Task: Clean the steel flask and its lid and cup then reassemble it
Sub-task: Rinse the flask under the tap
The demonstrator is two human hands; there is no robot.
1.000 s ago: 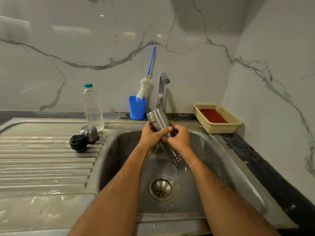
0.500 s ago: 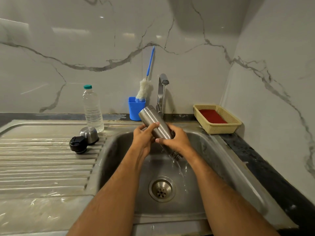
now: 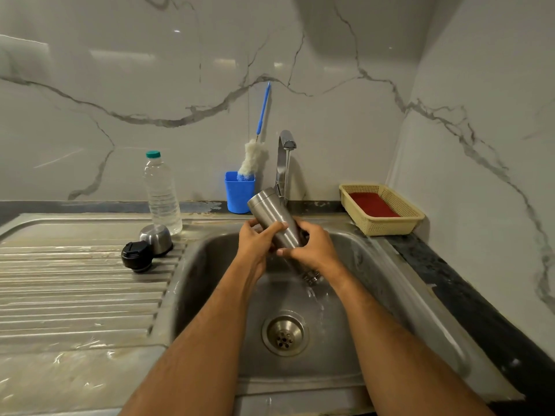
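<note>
Two bare forearms are reaching forward over the stainless steel sink (image 3: pixel 399 283); below them the round drain strainer (image 3: pixel 284 333) is sitting in the basin floor, with water running down towards it; above the basin both hands are gripping the steel flask (image 3: pixel 274 217), which is tilting with its closed base up and to the left and its open mouth down and to the right, water spilling out of the mouth; the left hand (image 3: pixel 255 244) is wrapping its fingers and thumb round the flask's middle from the left, and the right hand (image 3: pixel 312 249) is curling round the lower part of the body from the right (its fingers are hiding much of that end); on the ribbed draining board (image 3: pixel 75 295) to the left, the black lid (image 3: pixel 137 256) is lying just beside the steel cup (image 3: pixel 156 238), which is resting mouth down; behind the cup a clear plastic water bottle (image 3: pixel 162 196) with a green cap is standing upright; further back a blue holder (image 3: pixel 239 192) is carrying a bottle brush (image 3: pixel 253 159) with a blue handle; the tap (image 3: pixel 283 163) is running a thin stream beside it; to the right a cream basket (image 3: pixel 387 223) is holding a red sponge (image 3: pixel 372 204) on the dark counter.
</note>
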